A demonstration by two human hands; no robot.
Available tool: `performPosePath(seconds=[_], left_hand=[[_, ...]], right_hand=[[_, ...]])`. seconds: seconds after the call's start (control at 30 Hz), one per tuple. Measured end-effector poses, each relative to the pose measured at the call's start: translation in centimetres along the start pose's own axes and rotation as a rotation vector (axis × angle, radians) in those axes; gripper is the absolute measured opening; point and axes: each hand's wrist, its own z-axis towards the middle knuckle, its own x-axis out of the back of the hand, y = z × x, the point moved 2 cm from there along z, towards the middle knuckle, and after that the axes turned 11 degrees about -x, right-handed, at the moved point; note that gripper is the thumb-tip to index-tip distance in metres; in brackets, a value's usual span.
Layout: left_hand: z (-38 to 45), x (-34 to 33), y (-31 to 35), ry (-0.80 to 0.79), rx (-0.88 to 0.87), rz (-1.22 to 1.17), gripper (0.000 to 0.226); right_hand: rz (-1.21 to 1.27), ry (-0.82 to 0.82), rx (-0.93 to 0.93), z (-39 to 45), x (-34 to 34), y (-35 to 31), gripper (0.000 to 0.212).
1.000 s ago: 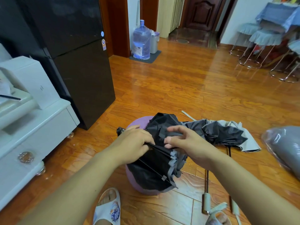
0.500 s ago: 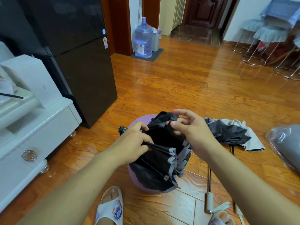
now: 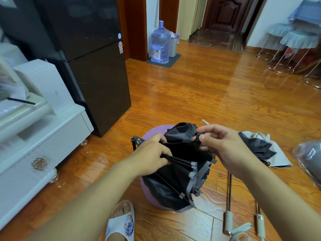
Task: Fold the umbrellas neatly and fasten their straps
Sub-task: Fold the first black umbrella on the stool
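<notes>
A black umbrella [image 3: 175, 185] with grey rib tips and a purple outer side hangs bunched low in the middle of the view. My left hand [image 3: 151, 153] grips its gathered ribs near the shaft end. Just right of it, my right hand [image 3: 220, 145] pinches a fold of the black canopy near the top. Two more umbrellas [image 3: 257, 146] lie on the floor to the right, with dark and pale canopies; their pale handles [image 3: 228, 223] point toward me.
A black fridge [image 3: 83, 63] and a white cabinet [image 3: 40, 133] stand on the left. My slippered foot [image 3: 121, 221] is at the bottom. A grey plastic-wrapped bundle [image 3: 309, 159] lies at the right edge. A water jug [image 3: 159, 44] and stools [image 3: 293, 47] stand far back on the wooden floor.
My right hand has moved up from the ribs to the top of the canopy and pinched a fold there. My left hand has kept its grip on the ribs.
</notes>
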Motion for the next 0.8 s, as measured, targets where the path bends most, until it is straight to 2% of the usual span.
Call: performPosePath(seconds=[0.13,0.23,0.43,0.57,0.67,0.8], left_hand=[[0.2,-0.5,-0.7,-0.035,-0.008,-0.084,0.011],[0.3,-0.9,-1.1,-0.071,0.02,-0.131,0.022],[0.5,-1.2,-1.5,-0.02,-0.055,-0.123,0.022],[0.5,-1.1,-1.4,-0.039,-0.071,-0.181,0.022],[0.3,-0.3,-0.7,-0.049,-0.091,-0.132,0.029],[0.1,0.8,0.2,0.021,-0.082,-0.133,0.027]], right_hand=[[0.015,-0.043,-0.015,-0.1,-0.1,-0.1,0.014],[0.042,-0.06,-0.013,-0.1,0.1,-0.3,0.013],[0.015,0.222,0.0,0.8,1.5,0.1,0.013],[0.023,0.178,0.006,0.8,1.2,0.0,0.013],[-0.022,0.127,0.028,0.7,0.6,-0.2,0.014],[-0.181,0.256,0.072,1.2,0.9,0.0,0.014]])
